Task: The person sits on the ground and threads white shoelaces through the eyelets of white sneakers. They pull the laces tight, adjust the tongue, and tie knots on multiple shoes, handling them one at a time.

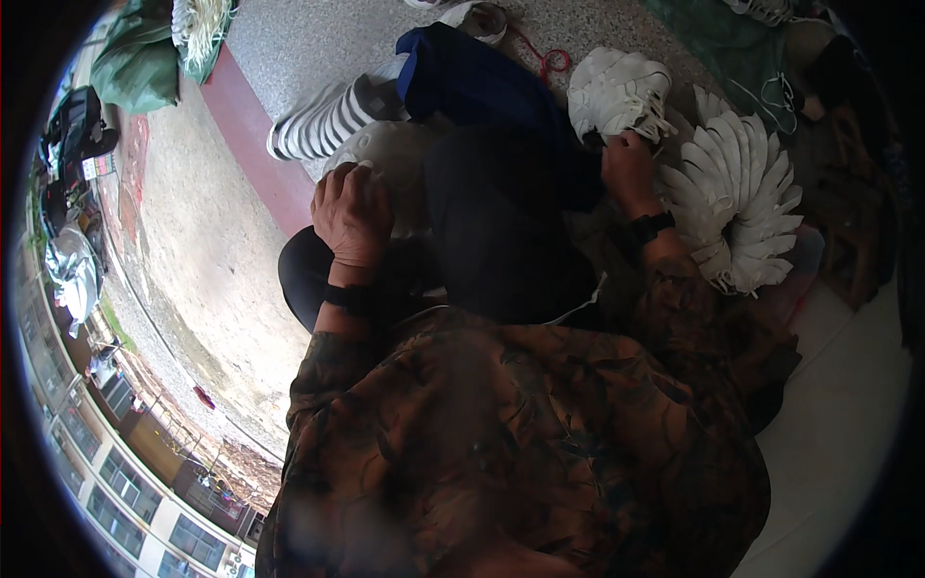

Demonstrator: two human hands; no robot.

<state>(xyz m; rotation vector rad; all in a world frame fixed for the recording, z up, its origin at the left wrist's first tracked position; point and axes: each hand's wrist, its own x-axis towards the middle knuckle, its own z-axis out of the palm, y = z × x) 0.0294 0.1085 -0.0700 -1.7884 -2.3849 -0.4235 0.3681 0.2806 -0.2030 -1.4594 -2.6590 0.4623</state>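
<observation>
Here, right hand touches curved, layered white bundle | left hand beside black-and-white striped stack | hands apart, grips unclear

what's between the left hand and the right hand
In the head view, a pale item beside the left hand, then the black-clad knee, then dark blue cloth toward the right hand.

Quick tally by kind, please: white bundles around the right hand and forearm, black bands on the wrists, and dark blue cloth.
Rounded white bundles of overlapping flat pieces: 2
Black wristbands: 2
Dark blue cloth: 1
Total: 5
</observation>
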